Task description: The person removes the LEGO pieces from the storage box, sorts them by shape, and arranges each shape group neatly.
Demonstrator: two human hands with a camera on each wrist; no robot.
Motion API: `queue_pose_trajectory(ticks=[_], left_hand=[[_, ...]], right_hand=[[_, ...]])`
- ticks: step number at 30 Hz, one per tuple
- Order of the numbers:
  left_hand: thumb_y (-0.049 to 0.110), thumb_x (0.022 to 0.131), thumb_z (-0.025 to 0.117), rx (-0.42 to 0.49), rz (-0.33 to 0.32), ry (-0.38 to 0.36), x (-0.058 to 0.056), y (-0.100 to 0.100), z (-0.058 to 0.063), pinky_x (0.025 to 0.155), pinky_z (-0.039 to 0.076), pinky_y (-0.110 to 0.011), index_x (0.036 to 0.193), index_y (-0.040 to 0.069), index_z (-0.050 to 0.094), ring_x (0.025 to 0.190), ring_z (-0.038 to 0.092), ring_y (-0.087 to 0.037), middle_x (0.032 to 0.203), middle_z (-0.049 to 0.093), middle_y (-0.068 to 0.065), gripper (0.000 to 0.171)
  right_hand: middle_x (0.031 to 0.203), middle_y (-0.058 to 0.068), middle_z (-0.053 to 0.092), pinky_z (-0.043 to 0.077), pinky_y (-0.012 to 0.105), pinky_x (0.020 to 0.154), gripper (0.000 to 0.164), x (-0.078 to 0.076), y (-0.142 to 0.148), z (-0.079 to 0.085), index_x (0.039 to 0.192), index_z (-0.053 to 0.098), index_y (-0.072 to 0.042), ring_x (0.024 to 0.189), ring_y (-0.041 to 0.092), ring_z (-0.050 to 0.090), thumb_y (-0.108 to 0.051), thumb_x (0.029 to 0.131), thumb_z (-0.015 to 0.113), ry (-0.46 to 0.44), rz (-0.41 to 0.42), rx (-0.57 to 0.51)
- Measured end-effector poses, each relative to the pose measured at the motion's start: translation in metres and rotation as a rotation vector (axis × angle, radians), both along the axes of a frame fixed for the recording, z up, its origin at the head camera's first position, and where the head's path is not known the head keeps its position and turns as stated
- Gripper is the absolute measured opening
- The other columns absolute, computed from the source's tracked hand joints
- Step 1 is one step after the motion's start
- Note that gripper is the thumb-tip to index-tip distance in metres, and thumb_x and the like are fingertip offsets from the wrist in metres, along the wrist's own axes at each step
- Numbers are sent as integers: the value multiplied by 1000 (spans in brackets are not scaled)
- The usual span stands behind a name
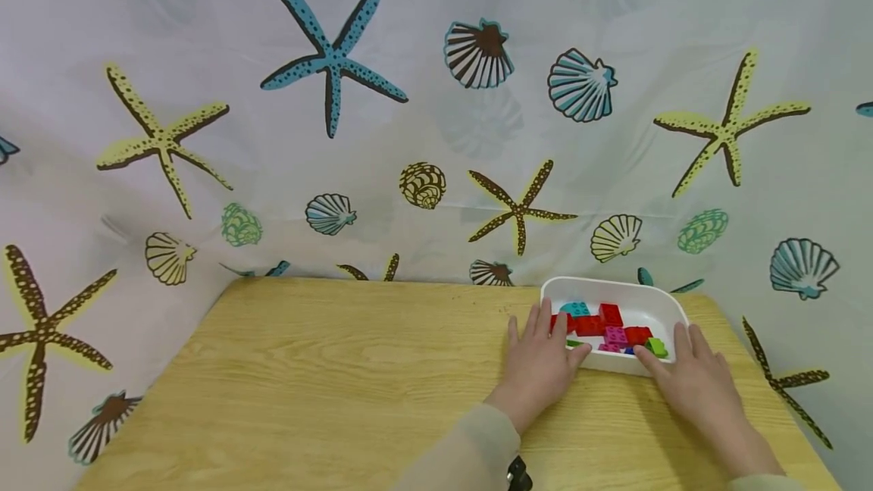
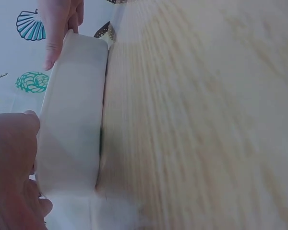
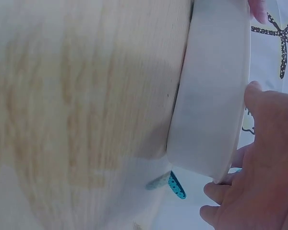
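Observation:
A white plastic bin (image 1: 617, 363) stands at the back right of the table, with several toy building blocks inside: red blocks (image 1: 589, 326), a teal block (image 1: 574, 308), pink blocks (image 1: 615, 336) and a lime green block (image 1: 657, 347). My left hand (image 1: 542, 358) grips the bin's left end, its thumb over the near rim. At the opposite end my right hand (image 1: 702, 377) holds the right corner, thumb likewise on the near rim. Both wrist views show the bin's outer wall (image 2: 72, 115) with fingers around its corners. The left fingers hide some blocks.
The wooden table (image 1: 341, 377) stretches to the left and front of the bin. Behind it and along both sides hangs a white curtain (image 1: 409, 135) printed with starfish and shells, close to the bin's far rim.

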State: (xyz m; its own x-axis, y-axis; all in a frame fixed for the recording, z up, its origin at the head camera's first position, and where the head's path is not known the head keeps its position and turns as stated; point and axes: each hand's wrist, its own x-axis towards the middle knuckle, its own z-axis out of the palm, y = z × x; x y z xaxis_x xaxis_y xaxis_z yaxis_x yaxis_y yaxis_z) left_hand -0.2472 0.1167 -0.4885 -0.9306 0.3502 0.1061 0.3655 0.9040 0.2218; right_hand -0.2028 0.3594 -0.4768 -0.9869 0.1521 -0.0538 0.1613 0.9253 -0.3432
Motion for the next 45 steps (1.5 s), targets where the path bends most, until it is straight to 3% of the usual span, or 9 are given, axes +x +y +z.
queue_pose_trajectory(ticks=[11,16,21,31,45], left_hand=[[67,112,46,43,27,9,4,-13,-2,134,18,-60,172,24,43,168,22,-27,182,26,-5,74],[65,111,50,63,35,21,7,-24,-2,134,18,-58,171,23,44,166,26,-28,181,30,-7,74],[64,111,52,77,37,19,10,-34,-1,135,16,-57,171,20,44,167,26,-28,180,30,-8,75],[62,111,56,111,43,11,17,-52,3,135,15,-57,171,17,44,167,25,-30,179,32,-10,75],[63,110,56,119,57,25,24,-85,-3,134,15,-60,170,13,45,167,25,-32,179,33,-11,79]], right_hand=[[169,48,4,13,81,122,119,3,-16,4,167,8,18,150,74,13,-77,106,47,-43,-19,-28],[169,47,6,21,85,116,120,4,-25,4,168,8,15,150,74,15,-79,105,48,-41,-16,-30],[169,47,7,18,83,119,120,5,-34,4,168,10,15,150,73,15,-81,105,44,-41,-5,-28],[170,45,7,25,85,114,121,9,-50,2,170,12,11,150,73,16,-83,103,47,-52,-7,-42],[173,42,9,28,83,115,120,13,-78,-2,172,13,8,154,68,17,-82,102,51,-22,23,-59]])
